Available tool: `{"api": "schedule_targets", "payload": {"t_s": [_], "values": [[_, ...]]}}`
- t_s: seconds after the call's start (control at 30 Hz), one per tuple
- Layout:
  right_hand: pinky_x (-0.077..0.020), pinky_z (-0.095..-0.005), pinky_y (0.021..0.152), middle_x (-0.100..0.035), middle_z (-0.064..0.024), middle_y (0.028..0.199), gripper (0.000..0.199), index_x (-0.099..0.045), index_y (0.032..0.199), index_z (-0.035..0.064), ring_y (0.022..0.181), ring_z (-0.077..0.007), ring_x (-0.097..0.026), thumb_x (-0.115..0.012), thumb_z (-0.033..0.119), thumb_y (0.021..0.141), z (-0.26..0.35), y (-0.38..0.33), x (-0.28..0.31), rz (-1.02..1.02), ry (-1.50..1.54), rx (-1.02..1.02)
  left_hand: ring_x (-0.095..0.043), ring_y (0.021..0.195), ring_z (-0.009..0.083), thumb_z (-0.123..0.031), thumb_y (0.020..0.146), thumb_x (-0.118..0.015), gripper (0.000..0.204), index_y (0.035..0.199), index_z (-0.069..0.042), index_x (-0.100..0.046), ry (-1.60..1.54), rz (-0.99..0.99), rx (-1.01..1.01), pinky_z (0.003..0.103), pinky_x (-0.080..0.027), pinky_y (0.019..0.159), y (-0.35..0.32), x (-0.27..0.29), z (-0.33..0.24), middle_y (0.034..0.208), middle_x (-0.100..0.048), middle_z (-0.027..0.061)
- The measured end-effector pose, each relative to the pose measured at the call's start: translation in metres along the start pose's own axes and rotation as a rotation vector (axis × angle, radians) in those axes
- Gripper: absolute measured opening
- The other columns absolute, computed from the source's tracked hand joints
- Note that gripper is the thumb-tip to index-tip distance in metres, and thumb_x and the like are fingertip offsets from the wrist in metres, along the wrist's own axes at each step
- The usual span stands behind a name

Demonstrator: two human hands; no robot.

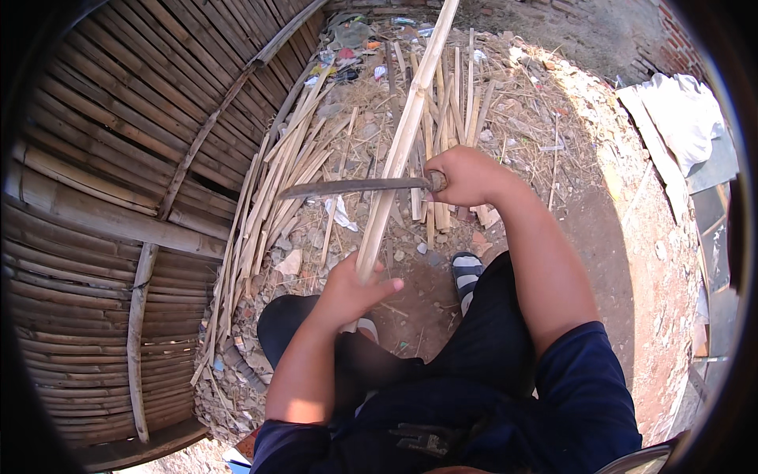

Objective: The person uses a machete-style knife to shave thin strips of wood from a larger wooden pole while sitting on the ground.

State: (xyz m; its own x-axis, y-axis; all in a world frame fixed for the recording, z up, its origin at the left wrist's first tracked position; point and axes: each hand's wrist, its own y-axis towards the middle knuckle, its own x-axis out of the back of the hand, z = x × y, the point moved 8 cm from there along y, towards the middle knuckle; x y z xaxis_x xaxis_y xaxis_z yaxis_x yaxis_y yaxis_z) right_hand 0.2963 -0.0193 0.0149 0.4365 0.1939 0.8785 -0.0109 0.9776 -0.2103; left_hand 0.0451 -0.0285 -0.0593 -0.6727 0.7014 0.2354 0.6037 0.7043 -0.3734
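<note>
My left hand (353, 291) grips the lower end of a long split bamboo strip (404, 136), its thumb stretched out to the right. The strip slants up and away, past the upper edge of the head view. In my right hand (466, 180) is the handle of a machete (355, 186), fingers wrapped round it. Its dark, worn blade points left and lies across the strip, above my left hand. Whether the edge touches the bamboo I cannot tell.
A bamboo slat wall (103, 182) rises on the left, with a pile of cut bamboo strips (272, 186) along its foot. More strips (462, 103) lie ahead on littered, stony ground. A white sack (679, 114) sits at the far right. My sandalled foot (467, 276) is below my right hand.
</note>
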Motion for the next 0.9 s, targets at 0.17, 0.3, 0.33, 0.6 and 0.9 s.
{"api": "schedule_targets", "payload": {"t_s": [0.17, 0.3, 0.33, 0.6, 0.9], "values": [[-0.0542, -0.0467, 0.094, -0.073, -0.0276, 0.108, 0.053, -0.070, 0.124, -0.0018, 0.106, -0.0421, -0.069, -0.079, 0.032, 0.084, -0.078, -0.004, 0.027, -0.316, 0.152, -0.257, -0.056, 0.060, 0.0089, -0.026, 0.076, -0.095, 0.054, 0.109, -0.003, -0.058, 0.020, 0.043, 0.021, 0.026, -0.047, 0.051, 0.006, -0.004, 0.004, 0.078, -0.059, 0.0010], [-0.0543, -0.0464, 0.095, -0.073, -0.0258, 0.111, 0.055, -0.069, 0.128, -0.0004, 0.108, -0.0406, -0.070, -0.079, 0.033, 0.084, -0.057, -0.005, 0.020, -0.252, 0.090, -0.183, -0.056, 0.060, 0.0087, -0.025, 0.076, -0.095, 0.053, 0.108, -0.003, -0.058, 0.009, 0.037, 0.033, 0.025, -0.047, 0.051, 0.004, -0.005, -0.001, 0.078, -0.059, 0.0004], [-0.0544, -0.0466, 0.095, -0.073, -0.0254, 0.111, 0.055, -0.070, 0.127, 0.0001, 0.108, -0.0405, -0.070, -0.079, 0.033, 0.084, -0.043, -0.004, 0.015, -0.219, 0.063, -0.133, -0.054, 0.055, 0.0075, -0.022, 0.077, -0.094, 0.052, 0.109, -0.003, -0.058, -0.002, 0.024, 0.022, 0.024, -0.045, 0.046, 0.003, -0.005, -0.002, 0.075, -0.058, -0.0007], [-0.0538, -0.0492, 0.075, -0.071, -0.0193, 0.080, 0.035, -0.074, 0.101, 0.0076, 0.084, -0.0405, -0.070, -0.084, 0.031, 0.078, 0.007, -0.002, -0.006, -0.118, -0.053, 0.154, -0.054, 0.056, 0.0069, -0.022, 0.077, -0.094, 0.052, 0.108, -0.004, -0.058, -0.012, 0.012, 0.003, 0.023, -0.045, 0.048, 0.002, -0.002, 0.001, 0.075, -0.058, -0.0015], [-0.0536, -0.0460, 0.098, -0.072, -0.0269, 0.116, 0.059, -0.067, 0.132, -0.0002, 0.112, -0.0409, -0.068, -0.079, 0.033, 0.084, -0.069, -0.010, 0.026, -0.269, 0.095, -0.243, -0.057, 0.062, 0.0087, -0.027, 0.075, -0.095, 0.055, 0.110, -0.003, -0.059, 0.008, 0.049, 0.040, 0.025, -0.047, 0.053, 0.006, -0.007, 0.003, 0.079, -0.060, 0.0011]]}}
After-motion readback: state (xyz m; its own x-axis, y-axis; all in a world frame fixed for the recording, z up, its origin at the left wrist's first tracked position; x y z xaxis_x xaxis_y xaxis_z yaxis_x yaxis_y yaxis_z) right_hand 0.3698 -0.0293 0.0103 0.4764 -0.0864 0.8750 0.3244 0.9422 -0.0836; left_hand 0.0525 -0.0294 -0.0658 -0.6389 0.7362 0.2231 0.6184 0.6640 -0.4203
